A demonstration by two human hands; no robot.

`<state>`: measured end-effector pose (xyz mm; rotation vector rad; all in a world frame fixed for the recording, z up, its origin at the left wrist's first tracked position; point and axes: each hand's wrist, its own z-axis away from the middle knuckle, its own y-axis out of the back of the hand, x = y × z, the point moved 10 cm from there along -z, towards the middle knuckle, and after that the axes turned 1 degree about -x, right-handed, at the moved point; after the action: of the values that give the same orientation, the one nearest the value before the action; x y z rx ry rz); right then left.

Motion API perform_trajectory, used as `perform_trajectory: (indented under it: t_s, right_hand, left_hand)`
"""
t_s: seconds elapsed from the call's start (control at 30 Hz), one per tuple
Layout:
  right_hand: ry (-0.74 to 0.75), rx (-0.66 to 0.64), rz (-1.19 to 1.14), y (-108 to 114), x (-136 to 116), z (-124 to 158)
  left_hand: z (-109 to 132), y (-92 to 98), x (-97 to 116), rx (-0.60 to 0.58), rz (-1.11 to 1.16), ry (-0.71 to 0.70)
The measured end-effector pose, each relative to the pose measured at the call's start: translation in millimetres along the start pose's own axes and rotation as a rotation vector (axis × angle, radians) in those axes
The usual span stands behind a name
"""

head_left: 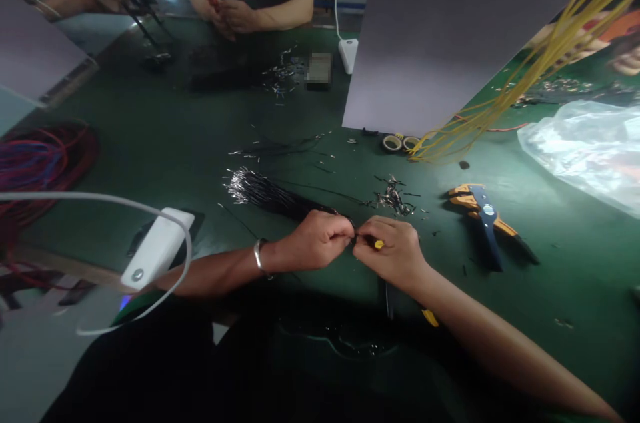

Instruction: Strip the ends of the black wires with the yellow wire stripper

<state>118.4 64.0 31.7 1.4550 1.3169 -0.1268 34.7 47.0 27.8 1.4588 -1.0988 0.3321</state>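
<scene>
My left hand (323, 239), with a silver bracelet at its wrist, is closed at the right end of a bundle of black wires (280, 197). The bundle's shiny tips fan out to the left. Fingertip to fingertip with it, my right hand (393, 249) is closed in a pinch, and a yellow piece (379, 245) shows between its fingers. The small ends where the hands meet are too dark to make out. Small black scraps (394, 197) lie just beyond my right hand.
A blue and orange wire stripper (480, 209) lies on the green table (200, 123) at right. Tape rolls (393, 143), yellow wires (525, 89) and a plastic bag (590, 149) are farther back. At left are a white power box (157, 249) and red wires (45, 163). A person (250, 3) sits opposite.
</scene>
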Motion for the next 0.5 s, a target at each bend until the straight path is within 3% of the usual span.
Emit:
perform_trajectory:
  t_s: [0.2,0.5]
  right_hand:
    - [-0.060,0.012,-0.067,2,6,2]
    - [0.071,0.129,0.032,11,-9,4]
  left_hand:
    - [0,-0.4,7,0.014,0.019,-0.061]
    - [-2,5.0,1,0.031,0.059,0.000]
